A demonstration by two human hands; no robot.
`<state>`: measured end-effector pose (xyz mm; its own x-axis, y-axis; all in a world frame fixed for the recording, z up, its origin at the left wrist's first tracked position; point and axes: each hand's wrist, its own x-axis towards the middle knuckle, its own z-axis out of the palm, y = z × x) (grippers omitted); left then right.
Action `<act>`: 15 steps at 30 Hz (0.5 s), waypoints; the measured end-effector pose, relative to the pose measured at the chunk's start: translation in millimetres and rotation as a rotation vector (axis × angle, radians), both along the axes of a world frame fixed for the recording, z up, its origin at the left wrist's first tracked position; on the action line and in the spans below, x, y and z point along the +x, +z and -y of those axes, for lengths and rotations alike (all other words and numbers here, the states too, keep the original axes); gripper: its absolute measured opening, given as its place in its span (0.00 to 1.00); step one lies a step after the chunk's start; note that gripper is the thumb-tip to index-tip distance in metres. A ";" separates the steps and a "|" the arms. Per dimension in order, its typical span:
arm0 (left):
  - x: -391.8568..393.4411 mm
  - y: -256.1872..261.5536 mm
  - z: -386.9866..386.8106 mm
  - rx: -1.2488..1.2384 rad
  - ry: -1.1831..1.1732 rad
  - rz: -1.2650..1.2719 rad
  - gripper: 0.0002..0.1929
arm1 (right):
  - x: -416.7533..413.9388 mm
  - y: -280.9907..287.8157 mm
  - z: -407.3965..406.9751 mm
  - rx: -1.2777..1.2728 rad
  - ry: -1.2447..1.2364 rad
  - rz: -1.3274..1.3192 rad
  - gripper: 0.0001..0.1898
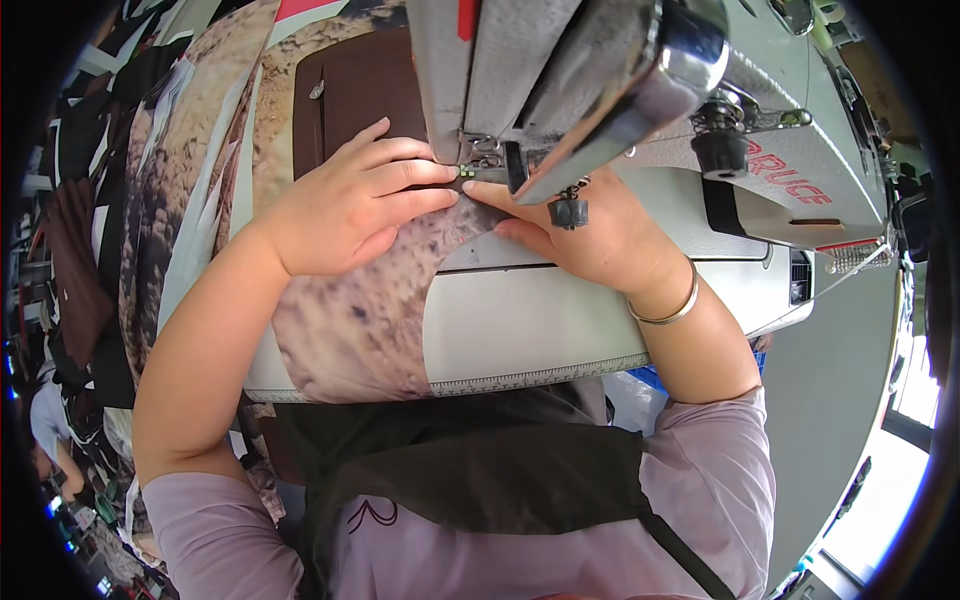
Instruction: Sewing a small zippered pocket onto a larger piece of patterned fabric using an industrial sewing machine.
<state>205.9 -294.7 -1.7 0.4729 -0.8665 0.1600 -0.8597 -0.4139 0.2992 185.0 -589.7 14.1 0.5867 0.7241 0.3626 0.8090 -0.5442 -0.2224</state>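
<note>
My left hand (345,199) lies palm down with its fingers apart on a mottled brown printed fabric piece (352,337). Its fingertips press close to the presser foot (480,161) of a sewing machine (525,67). From the other side, my right hand (585,232) reaches under the machine head, partly hidden by it. Its index fingertip touches the fabric by the foot, and its thumb rests at the fabric's curved edge; whether they pinch the cloth is unclear. Beyond my left hand lies a dark brown panel (367,82) with a zipper and metal pull (317,90).
A ruler strip (540,377) edges the white machine bed (525,322) before me. More printed fabric (202,135) and dark cloth pieces (75,277) pile up at the left. A black knob (568,213) hangs over my right hand. Another person (56,427) is at far left.
</note>
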 end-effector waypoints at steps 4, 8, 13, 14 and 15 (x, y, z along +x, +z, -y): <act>-4.4 -0.3 1.3 0.000 0.031 -0.003 0.28 | -1.7 -0.3 -1.4 -0.009 -0.027 -0.022 0.27; -9.4 -2.8 5.3 -0.012 0.105 -0.019 0.27 | -0.6 -7.2 -1.9 0.014 -0.019 -0.016 0.26; -18.4 -8.7 10.9 -0.059 0.177 0.015 0.25 | 0.7 -8.9 -4.7 -0.008 -0.027 0.044 0.23; -20.6 -8.1 12.9 -0.072 0.196 0.047 0.24 | 1.5 -8.6 -4.4 -0.024 -0.046 0.014 0.22; -22.7 -7.5 14.7 -0.085 0.218 0.081 0.24 | 2.6 -9.4 -3.5 -0.022 -0.039 0.015 0.22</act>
